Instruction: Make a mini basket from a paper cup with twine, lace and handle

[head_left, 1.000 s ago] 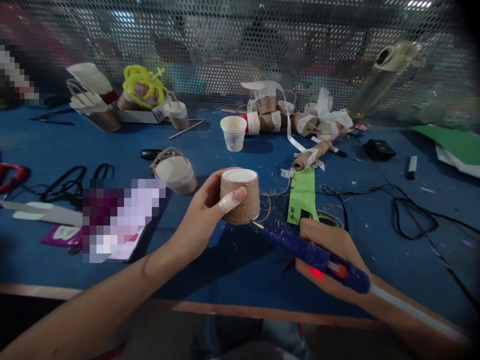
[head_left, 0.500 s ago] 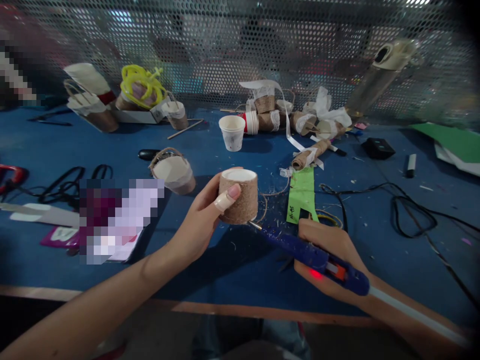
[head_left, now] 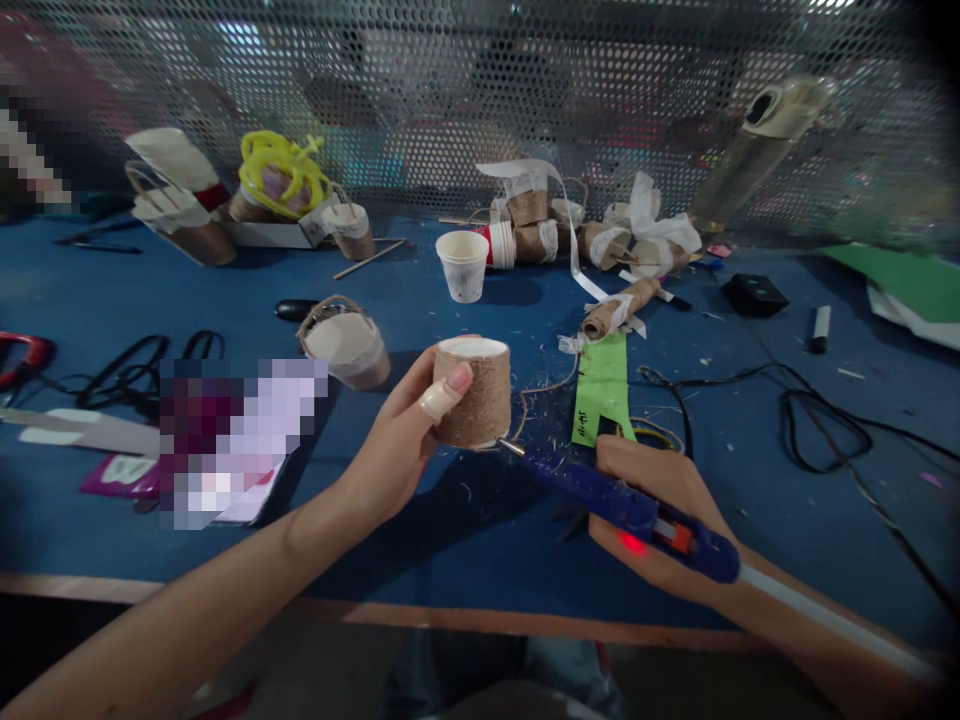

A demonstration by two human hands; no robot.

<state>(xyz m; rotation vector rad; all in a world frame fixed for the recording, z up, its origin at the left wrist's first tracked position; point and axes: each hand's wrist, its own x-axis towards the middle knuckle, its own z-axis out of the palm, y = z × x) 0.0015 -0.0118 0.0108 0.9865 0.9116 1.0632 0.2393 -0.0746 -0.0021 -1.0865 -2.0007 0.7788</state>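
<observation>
My left hand is closed round a small paper cup wrapped in brown twine, held upright just above the blue table, thumb across its side. My right hand grips a blue hot glue gun with a red light showing. Its metal nozzle touches the cup's lower right edge. A loose end of twine trails from the cup toward a green paper strip.
A tipped twine basket cup lies left of the held cup. A white paper cup, wrapped cups and white ribbon sit further back. Black cables lie at the right, scissors at the left. A perforated metal screen closes the back.
The cup has turned slightly in my left hand and shifted a little left. The glue gun nozzle stays at the cup's bottom edge.
</observation>
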